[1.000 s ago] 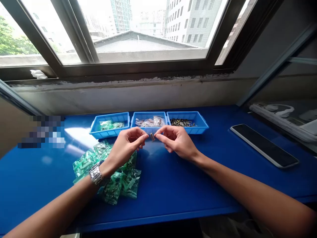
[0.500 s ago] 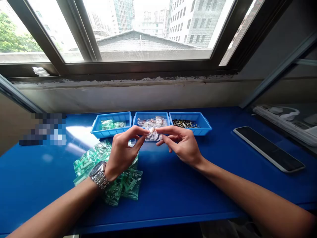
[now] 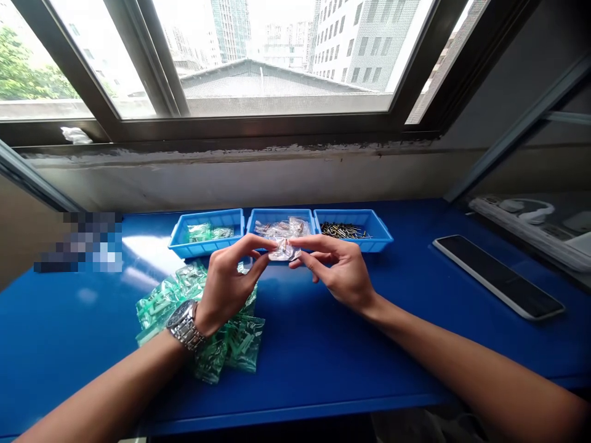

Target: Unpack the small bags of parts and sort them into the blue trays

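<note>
Two bare hands are raised over a blue worktop [image 3: 300,384], and a small crumpled clear plastic bag [image 3: 284,250] is pinched between them, just in front of the near rim of the middle tray. The grip of the left hand [image 3: 228,286] is clenched on the bag from one side and the grip of the right hand [image 3: 344,271] from the other, with thumbs and fingertips closed on the plastic. The bag's contents are too blurred to be made out. A silver link wristwatch [image 3: 184,326] is worn on the left wrist.

With the bag taken as the dial's centre, a shallow blue plastic tray [image 3: 205,249] holding green-tinted packets [image 3: 207,232] is placed at 10 o'clock. A middle blue plastic tray [image 3: 279,212] holding clear packets [image 3: 281,227] is set at 12 o'clock, and a third blue plastic tray [image 3: 378,237] holding slim brass-coloured pins [image 3: 344,231] at 2 o'clock. A loose heap of green-tinted plastic bags [image 3: 244,341] is spread at 8 o'clock, partly beneath the left hand. A black smartphone [image 3: 498,277] is laid at 3 o'clock, well apart from both hands.
</note>
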Tool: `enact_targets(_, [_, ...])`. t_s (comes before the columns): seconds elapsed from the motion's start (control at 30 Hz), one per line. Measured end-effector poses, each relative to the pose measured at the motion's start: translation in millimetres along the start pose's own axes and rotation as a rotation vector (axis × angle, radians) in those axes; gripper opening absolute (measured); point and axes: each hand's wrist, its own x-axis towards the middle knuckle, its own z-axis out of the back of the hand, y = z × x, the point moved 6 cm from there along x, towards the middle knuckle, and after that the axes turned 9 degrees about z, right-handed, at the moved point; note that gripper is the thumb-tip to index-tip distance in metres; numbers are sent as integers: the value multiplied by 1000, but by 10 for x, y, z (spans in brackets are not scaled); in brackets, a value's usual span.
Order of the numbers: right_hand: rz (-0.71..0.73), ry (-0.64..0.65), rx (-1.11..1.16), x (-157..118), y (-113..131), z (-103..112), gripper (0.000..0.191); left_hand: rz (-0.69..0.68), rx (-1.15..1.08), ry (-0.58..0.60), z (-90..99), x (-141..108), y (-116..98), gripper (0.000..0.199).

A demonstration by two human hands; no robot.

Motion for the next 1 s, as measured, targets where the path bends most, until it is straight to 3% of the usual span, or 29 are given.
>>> enact_targets(0.07, [-29,4,-8,10,-5,0,18,113,-81,71,-38,16,32,6])
enact_targets(0.2, [-174,69,-7,17,-43,-40,26,463,-321,244,-149,9,163,28])
enact_targets(0.33, [-276,100,68,16,-81,-64,28,607,-414,297,-182,-2,243,33])
enact_targets(0.53, [-295,96,107,7,-86,-54,27,530,-340,279,-157,-12,202,30])
enact_targets(0.77, [-103,-1,-3,4,-12,2,24,245,-190,132,-68,-4,66,11])
enact_targets(0.83, [-86,-6,-41,-1,-12,10,29,174,-120,105,-43,2,40,17])
enact_targets(0.9, [-77,-7,-50,0,-11,16,31,125,-73,100,-30,7,10,20])
enact_targets(1.0, [-66,25,-51,6,1,4,24,143,-74,149,-51,7,-1,8])
